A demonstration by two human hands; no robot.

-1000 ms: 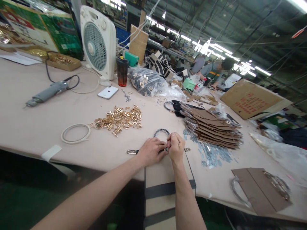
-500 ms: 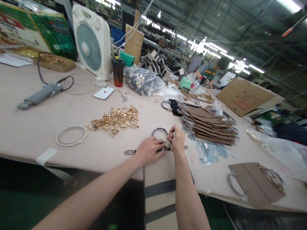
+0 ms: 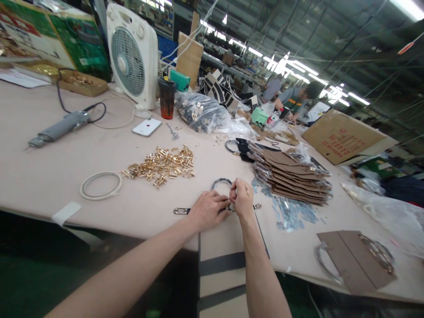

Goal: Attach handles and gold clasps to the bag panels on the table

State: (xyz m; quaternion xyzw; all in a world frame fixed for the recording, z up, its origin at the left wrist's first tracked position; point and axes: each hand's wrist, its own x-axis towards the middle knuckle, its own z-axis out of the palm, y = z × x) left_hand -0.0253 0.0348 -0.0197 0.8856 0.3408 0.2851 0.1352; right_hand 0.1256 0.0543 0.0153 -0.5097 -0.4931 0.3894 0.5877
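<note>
A beige bag panel with dark stripes [image 3: 221,264] hangs over the table's front edge towards me. Across its top runs a dark strap with metal-framed ends [image 3: 182,211], and a round wrapped handle [image 3: 221,181] stands behind it. My left hand [image 3: 208,210] lies over the strap, fingers on the far side and thumb on the near side, holding it down. Right beside its fingertips my right hand [image 3: 241,197] is closed in a fist above the strap. Something pale shows under that fist, but most of it is hidden, so I cannot tell its kind.
Gold metal fittings [image 3: 162,164] lie heaped behind my left hand, near a tape roll [image 3: 101,185], a phone [image 3: 146,126] and a grey electric screwdriver [image 3: 61,128]. To the right are stacked brown panels [image 3: 293,174], bluish strips [image 3: 291,213] and a brown bag piece [image 3: 356,260].
My right fist has tipped and dropped slightly, covering more of the pale thing under it. My left hand stays on the strap. The whole view has shifted a little.
</note>
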